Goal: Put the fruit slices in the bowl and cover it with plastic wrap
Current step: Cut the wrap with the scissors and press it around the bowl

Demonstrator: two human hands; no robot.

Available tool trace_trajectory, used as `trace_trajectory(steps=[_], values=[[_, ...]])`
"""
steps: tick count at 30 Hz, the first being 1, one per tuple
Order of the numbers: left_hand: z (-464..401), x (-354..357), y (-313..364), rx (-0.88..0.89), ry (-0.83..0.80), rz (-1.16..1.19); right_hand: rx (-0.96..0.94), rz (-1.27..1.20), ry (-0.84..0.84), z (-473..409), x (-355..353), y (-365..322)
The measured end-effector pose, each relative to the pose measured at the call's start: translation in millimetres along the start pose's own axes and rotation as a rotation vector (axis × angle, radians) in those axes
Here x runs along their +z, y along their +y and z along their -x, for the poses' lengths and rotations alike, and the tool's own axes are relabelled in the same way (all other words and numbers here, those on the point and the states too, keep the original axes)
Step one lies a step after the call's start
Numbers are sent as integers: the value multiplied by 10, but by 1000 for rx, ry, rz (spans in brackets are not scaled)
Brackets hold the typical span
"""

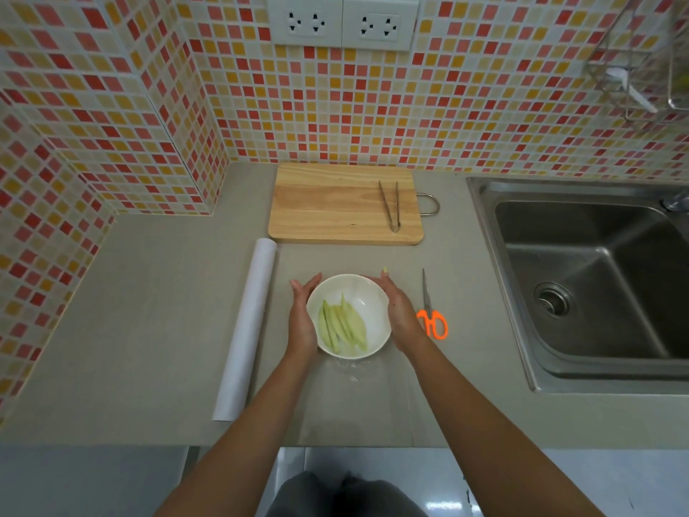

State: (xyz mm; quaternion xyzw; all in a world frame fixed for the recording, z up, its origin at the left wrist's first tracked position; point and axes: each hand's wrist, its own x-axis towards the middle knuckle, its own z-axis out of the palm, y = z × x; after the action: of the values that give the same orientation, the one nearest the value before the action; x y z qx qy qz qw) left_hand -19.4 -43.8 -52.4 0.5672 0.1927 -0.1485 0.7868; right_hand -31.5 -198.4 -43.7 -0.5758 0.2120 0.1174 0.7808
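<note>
The bowl (pixel 348 315) is sitting on the counter (pixel 149 330) near its front edge, with the slices (pixel 341 324) already lying inside it, about 5 pale green strips fanned along the left of the basin. The left hand (pixel 302 319) and the right hand (pixel 399 317) are cupping the bowl from either side, palms facing in, fingers straight and loosely together, pressing against the rim rather than closing on anything. I judge they are smoothing wrap (pixel 354 371) down the sides: a clear, crinkled sheet is showing on the counter just in front of the bowl, though whether it is already spanning the top I cannot tell. The roll (pixel 246 330) is lying lengthwise to the left, near the left hand, and the scissors (pixel 432 315) are lying just beside the right hand, both within easy reach for cutting a sheet. The board (pixel 345 205) is resting behind the bowl against the tiled wall (pixel 335 106), bare apart from the tongs (pixel 389 207), probably set aside once the slices were moved. The counter is grey and matt, a steel sink (pixel 589 278) is sunk in at the right, and 2 sockets (pixel 343 22) are sitting high on the mosaic tiles.
</note>
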Motion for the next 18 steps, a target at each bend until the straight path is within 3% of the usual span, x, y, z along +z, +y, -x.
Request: trace_trajectory(steps=[3,11,14,18], values=[[-19,5,44,-28,-19,-30,34,-79,-18,33,-12,-19],[-116,64,253,113,-90,-221,-63,-10,-1,-6,-75,-135],[-166,86,307,33,-119,-149,-29,18,-21,-12,-100,-122],[-189,114,345,-136,-84,-52,27,-40,133,4,-63,-88]])
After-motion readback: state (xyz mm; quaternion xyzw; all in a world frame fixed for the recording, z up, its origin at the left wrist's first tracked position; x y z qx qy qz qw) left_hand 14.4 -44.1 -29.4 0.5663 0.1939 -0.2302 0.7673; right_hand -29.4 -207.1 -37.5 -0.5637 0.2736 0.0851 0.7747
